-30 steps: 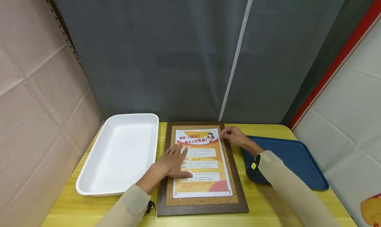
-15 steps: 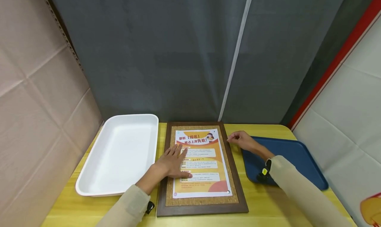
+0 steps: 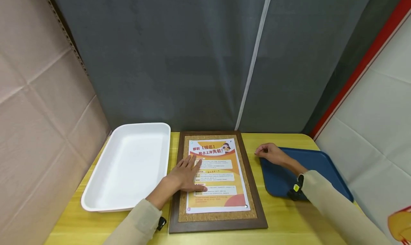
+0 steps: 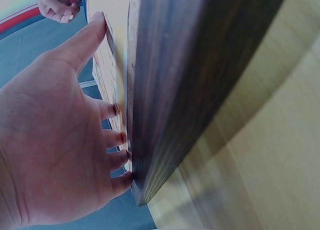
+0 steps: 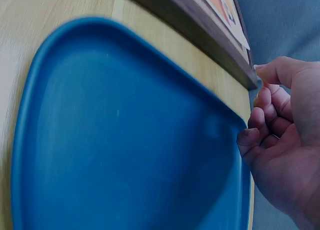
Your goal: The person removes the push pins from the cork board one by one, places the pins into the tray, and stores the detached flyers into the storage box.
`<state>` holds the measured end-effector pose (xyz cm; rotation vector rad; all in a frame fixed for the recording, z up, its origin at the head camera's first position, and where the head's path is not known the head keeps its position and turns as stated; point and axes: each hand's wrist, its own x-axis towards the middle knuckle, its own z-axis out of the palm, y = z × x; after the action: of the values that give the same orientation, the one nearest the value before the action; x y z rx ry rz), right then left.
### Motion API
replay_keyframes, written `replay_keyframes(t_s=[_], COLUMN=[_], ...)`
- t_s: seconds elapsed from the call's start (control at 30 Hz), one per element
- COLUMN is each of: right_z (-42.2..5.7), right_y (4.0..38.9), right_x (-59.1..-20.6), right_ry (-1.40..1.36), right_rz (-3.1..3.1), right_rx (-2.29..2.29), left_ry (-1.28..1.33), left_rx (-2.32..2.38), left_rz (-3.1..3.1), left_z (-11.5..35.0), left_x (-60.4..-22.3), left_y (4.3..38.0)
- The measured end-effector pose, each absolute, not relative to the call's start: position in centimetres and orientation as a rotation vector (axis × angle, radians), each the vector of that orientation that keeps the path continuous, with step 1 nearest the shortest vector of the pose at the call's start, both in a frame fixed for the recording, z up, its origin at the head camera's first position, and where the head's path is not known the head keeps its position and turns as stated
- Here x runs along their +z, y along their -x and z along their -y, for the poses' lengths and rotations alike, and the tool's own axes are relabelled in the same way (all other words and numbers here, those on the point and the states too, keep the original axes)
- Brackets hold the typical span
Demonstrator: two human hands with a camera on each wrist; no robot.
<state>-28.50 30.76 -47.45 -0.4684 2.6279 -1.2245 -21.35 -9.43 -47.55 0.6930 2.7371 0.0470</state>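
A printed orange and white poster (image 3: 215, 198) lies on a brown-framed cork board (image 3: 221, 218), with small pins at its corners. My left hand (image 3: 183, 175) rests on the poster's left half, fingers spread flat; in the left wrist view, the fingertips (image 4: 117, 160) touch down just inside the frame. To the board's right, my right hand (image 3: 273, 154) hovers over the near-left corner of a blue tray (image 3: 308, 173). Between its thumb and index finger it pinches a small pale pushpin (image 5: 257, 67), mostly hidden by the fingertips. Its other fingers are curled in.
Left of the board stands a deep white tray (image 3: 128, 166). Everything sits on a yellow wood-grain table (image 3: 282, 220). A grey curtain (image 3: 179, 59) hangs behind, and pale panels (image 3: 41, 113) close in both sides.
My right hand has moved right, away from the poster's upper right edge, to over the blue tray's edge, still pinching the small pin. The left hand has stayed put.
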Motion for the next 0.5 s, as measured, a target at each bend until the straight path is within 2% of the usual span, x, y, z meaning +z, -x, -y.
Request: replay_keyframes(t_s=[0.5], right_z=[-34.0], right_y=[28.6], right_x=[-47.9], right_ry=[0.379], right_rz=[-2.700], right_rx=[-1.112], left_ry=[-0.696], left_rx=[0.060], left_rz=[-2.741], left_z=[9.5], left_x=[-47.7], left_y=[21.2])
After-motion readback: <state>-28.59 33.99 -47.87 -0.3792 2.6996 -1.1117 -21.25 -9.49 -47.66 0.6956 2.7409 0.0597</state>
